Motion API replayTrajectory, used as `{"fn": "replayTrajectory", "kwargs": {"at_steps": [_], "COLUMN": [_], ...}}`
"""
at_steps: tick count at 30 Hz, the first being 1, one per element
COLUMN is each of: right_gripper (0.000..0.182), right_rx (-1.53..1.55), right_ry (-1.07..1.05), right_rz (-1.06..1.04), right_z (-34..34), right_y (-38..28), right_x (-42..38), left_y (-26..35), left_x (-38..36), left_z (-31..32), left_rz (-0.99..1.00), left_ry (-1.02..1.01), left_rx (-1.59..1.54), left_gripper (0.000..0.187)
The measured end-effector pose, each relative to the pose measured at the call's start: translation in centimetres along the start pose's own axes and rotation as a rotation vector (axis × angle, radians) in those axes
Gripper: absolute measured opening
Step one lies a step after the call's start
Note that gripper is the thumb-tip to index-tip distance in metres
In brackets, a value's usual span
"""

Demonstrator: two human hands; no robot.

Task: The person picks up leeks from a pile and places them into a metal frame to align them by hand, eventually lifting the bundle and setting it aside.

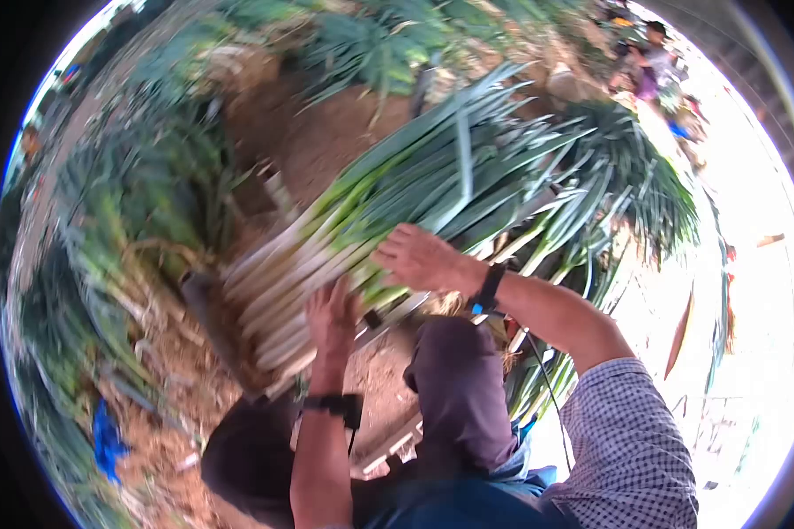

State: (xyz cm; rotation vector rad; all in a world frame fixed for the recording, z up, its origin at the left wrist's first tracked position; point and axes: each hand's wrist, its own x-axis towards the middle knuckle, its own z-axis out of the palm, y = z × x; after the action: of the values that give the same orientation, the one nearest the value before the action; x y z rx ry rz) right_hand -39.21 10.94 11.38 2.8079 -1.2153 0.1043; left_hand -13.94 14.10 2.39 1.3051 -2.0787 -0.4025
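A wide bundle of leeks (309, 256) lies side by side before me, white ends at the lower left, green leaves fanning to the upper right. My left hand (333, 310) lies on the pale stalks near the lower edge of the bundle, fingers apart and slightly bent. Farther right, my right hand (417, 257) has its fingers curled onto the stalks where white turns green; its fingertips are partly hidden. A dark rounded bar (213, 326) stands at the root ends. Both wrists wear black straps.
More leeks (123, 220) are piled at the left, with others (648, 176) at the right and along the top. Brown soil (300, 132) shows behind the bundle. A blue scrap (108, 445) lies at the lower left. Another person (651, 62) is at the upper right. My knees are below the bundle.
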Motion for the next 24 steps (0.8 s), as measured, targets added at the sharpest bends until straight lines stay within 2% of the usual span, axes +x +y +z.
{"fn": "replayTrajectory", "kwargs": {"at_steps": [2, 5, 8, 11, 13, 15, 19, 24], "right_gripper": [0.033, 0.032, 0.035, 0.043, 0.049, 0.049, 0.038, 0.034], "right_rx": [-0.107, -0.241, -0.164, -0.113, -0.128, -0.116, 0.011, 0.063], "right_ry": [-0.171, 0.071, 0.320, 0.475, 0.496, 0.593, 0.605, 0.582], "right_rz": [0.139, 0.304, 0.403, 0.516, 0.609, 0.602, 0.582, 0.637], "right_z": [-2.0, -4.6, -4.5, -3.6, -1.8, 0.1, 0.9, 3.9], "right_y": [0.1, 4.7, 5.9, 4.5, 3.6, 4.8, 7.9, 7.1], "right_x": [-0.2, -3.2, -6.2, -8.8, -9.7, -9.0, -5.9, -8.3], "left_y": [-0.1, -0.4, -0.1, -0.3, -0.3, -0.5, -0.6, 1.0], "left_x": [-0.1, 0.0, 0.5, 0.6, 0.5, 0.7, 1.7, 0.3], "left_z": [0.4, -0.2, -0.1, -0.4, -0.3, -0.1, -0.2, 0.1], "left_rz": [-0.002, -0.021, -0.063, -0.080, -0.069, -0.055, 0.004, -0.005], "left_ry": [0.015, 0.015, -0.012, -0.025, -0.016, -0.008, 0.040, 0.047], "left_rx": [0.025, 0.033, 0.004, -0.025, -0.009, 0.002, 0.032, 0.140], "left_gripper": [0.041, 0.040, 0.038, 0.037, 0.038, 0.038, 0.040, 0.043]}}
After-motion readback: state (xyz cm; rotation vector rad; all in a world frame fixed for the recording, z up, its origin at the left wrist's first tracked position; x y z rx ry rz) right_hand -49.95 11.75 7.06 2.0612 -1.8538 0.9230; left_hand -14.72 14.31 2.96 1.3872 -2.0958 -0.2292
